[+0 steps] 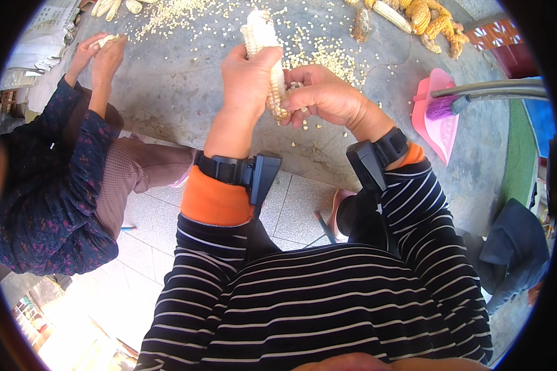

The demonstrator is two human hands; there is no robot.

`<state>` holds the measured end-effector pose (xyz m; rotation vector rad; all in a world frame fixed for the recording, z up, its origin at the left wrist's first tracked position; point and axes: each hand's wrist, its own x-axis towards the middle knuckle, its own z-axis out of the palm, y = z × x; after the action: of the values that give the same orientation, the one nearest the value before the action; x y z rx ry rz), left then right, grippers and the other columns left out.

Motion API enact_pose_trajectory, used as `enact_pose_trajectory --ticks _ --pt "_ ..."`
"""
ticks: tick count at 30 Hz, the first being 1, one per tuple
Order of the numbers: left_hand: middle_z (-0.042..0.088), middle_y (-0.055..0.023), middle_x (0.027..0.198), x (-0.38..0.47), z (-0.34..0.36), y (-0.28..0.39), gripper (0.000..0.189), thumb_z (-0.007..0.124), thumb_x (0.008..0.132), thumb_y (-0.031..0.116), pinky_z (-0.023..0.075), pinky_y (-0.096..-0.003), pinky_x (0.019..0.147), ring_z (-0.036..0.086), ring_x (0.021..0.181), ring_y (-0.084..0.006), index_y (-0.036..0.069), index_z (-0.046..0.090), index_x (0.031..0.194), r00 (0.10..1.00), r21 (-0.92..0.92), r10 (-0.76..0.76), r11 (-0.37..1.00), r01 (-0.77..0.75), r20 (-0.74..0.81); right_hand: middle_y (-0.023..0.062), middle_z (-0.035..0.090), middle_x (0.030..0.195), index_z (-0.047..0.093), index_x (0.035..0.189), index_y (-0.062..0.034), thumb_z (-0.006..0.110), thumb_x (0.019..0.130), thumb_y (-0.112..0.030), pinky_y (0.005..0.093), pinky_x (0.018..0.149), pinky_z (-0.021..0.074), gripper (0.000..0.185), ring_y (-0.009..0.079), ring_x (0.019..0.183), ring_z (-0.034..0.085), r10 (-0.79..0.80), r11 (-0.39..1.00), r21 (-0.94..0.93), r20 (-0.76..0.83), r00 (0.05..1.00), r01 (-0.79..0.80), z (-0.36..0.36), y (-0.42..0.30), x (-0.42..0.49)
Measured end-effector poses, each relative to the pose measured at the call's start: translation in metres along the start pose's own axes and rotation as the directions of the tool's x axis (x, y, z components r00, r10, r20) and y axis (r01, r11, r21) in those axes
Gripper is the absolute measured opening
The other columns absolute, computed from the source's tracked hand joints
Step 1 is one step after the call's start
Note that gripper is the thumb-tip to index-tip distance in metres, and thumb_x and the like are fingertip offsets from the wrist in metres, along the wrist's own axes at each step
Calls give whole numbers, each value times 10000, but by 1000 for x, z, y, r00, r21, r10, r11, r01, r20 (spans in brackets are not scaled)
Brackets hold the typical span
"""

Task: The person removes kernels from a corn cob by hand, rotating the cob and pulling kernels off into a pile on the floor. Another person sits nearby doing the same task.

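Observation:
My left hand (pixel 250 79) is wrapped around a pale ear of dried corn (pixel 263 35), which stands tilted with its darker, browner end low. Much of the cob's upper part looks bare, with rows of kernels left along its side. At that lower end my right hand (pixel 320 95) touches the ear, its fingers curled around several loose kernels (pixel 296 86). Beyond both hands, loose corn kernels (pixel 332 60) lie scattered over the grey concrete surface (pixel 176 88). A few kernels lie just below my right hand.
At left sits a person (pixel 74 176) holding another cob (pixel 106 40). Pale cobs (pixel 106 7) lie at the top left, yellow ears (pixel 438 25) at the top right. A pink dustpan (pixel 445 132) with a purple-bristled brush (pixel 440 109) is on the right, near a dark cloth (pixel 515 250).

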<state>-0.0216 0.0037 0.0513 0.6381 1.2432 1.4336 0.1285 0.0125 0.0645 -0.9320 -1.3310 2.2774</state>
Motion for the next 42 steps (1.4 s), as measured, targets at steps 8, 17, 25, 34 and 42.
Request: enact_pose_trajectory --ticks 8,17,25,34,42 --pt "599 -97 836 -2 2 -6 309 691 732 108 465 -293 542 575 669 -147 -62 568 959 993 206 120 972 -117 -1 150 637 861 558 1035 82 569 668 -9 320 616 554 378 227 712 656 -5 997 75 1 1000 5 5 11 4" --pt "603 -92 839 -3 3 -5 316 695 729 114 465 -286 552 576 676 -145 -57 573 965 989 275 144 951 -143 18 140 613 867 566 1004 82 549 639 18 370 651 548 371 251 733 626 -10 994 107 -13 1000 11 6 14 6" --pt "602 -116 815 2 -2 -5 310 680 745 109 490 -314 503 598 592 -192 -62 562 974 996 160 94 983 -94 9 168 631 919 547 1068 92 573 695 -45 306 645 550 398 247 755 655 -41 980 195 37 998 34 3 15 3" --pt "574 -131 796 5 -8 1 305 632 798 127 523 -376 532 604 616 -255 -43 489 1007 999 -141 1 990 -6 -35 143 622 914 545 1086 25 561 879 -318 344 626 539 401 254 708 631 -11 955 295 2 1000 10 2 12 3" --pt "531 -149 768 13 -18 5 315 594 840 237 506 -452 571 569 609 -311 16 461 1021 996 -253 -92 964 88 -4 180 594 871 563 894 53 480 932 -240 389 749 543 307 296 831 618 62 914 384 -446 893 128 -42 31 21"
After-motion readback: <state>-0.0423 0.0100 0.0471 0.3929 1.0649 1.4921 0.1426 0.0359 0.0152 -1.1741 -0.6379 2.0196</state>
